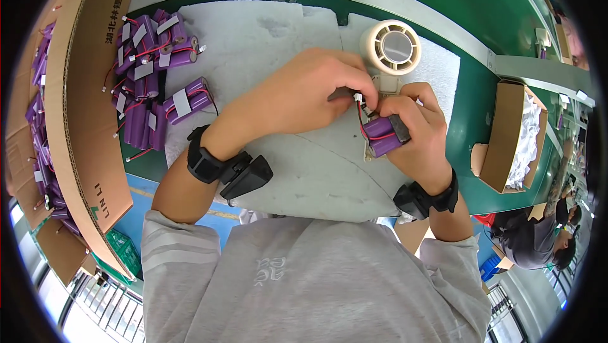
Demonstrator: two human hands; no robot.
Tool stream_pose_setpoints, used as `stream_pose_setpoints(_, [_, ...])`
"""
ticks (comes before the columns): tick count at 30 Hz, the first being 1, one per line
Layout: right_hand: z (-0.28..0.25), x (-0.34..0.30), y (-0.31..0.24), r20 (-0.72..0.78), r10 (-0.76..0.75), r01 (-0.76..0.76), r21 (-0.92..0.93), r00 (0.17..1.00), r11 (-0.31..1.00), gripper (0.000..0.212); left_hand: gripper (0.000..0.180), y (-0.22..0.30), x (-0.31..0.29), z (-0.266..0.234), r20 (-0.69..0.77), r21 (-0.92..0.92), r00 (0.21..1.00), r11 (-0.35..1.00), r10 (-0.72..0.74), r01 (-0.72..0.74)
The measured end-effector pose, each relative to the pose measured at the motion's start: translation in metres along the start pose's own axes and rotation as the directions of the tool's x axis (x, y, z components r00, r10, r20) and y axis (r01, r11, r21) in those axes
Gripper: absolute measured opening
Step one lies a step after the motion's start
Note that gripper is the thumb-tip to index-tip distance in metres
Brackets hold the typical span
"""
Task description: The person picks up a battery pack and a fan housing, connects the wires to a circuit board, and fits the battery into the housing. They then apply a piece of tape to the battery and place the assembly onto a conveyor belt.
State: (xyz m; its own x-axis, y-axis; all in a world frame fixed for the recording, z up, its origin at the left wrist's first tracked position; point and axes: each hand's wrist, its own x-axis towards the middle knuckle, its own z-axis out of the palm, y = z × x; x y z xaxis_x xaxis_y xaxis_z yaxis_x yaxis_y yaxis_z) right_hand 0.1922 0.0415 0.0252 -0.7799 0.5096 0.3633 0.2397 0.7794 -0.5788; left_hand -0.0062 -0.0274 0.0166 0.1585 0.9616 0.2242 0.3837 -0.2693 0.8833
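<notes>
My right hand point(421, 134) is closed around a purple two-cell battery pack point(382, 135) with red and black wires and a dark grey pad point(399, 129) at its end. The wires run up to a small white connector point(358, 97), where the thumb and fingertips of my left hand point(310, 93) are pinched together. A dark grey piece point(342, 93) also shows within my left hand's fingers. Just beyond both hands lies a cream round fan head point(392, 48) with a spoked ring; its cream lower part point(386, 83) runs toward the pack and is mostly covered by my hands.
Purple battery packs point(145, 70) lie piled at the left, with one pack point(189, 100) apart on the white foam sheet point(278, 172). A tall cardboard box point(88, 108) with more packs borders the left. A smaller box point(506, 134) holding white material stands right. Another person point(535, 235) sits far right.
</notes>
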Motion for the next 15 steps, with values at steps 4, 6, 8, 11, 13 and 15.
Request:
stream_pose_setpoints(4, [-0.003, -0.003, 0.003, 0.073, -0.079, 0.084, -0.056, 0.994, 0.995, 0.036, 0.023, 0.005, -0.003, -0.002, 0.018, 0.073, 0.999, 0.997, -0.037, 0.035])
stream_pose_setpoints(6, [-0.006, -0.002, 0.001, 0.086, -0.085, 0.086, -0.012, 0.993, 0.996, 0.036, 0.022, 0.009, -0.003, -0.003, 0.03, 0.108, 0.998, 0.992, -0.063, 0.06])
stream_pose_setpoints(8, [-0.007, -0.001, 0.0, 0.089, -0.087, 0.086, 0.008, 0.992, 0.996, 0.036, 0.02, 0.012, -0.001, -0.003, 0.067, 0.015, 0.994, 0.996, -0.087, 0.086])
stream_pose_setpoints(11, [-0.009, -0.002, -0.003, 0.093, -0.046, 0.043, 0.03, 0.995, 0.999, 0.033, 0.019, 0.013, -0.001, 0.004, 0.051, -0.059, 0.992, 0.991, -0.119, 0.122])
stream_pose_setpoints(13, [-0.003, -0.003, 0.0, 0.037, -0.032, 0.028, 0.087, 0.999, 0.996, 0.033, 0.02, 0.012, -0.002, 0.01, -0.015, -0.114, 0.986, 0.98, -0.168, 0.166])
stream_pose_setpoints(15, [0.003, -0.004, 0.006, -0.073, 0.003, 0.012, 0.209, 0.997, 0.978, 0.031, 0.02, 0.014, -0.002, 0.01, -0.024, -0.09, 0.986, 0.983, -0.164, 0.161])
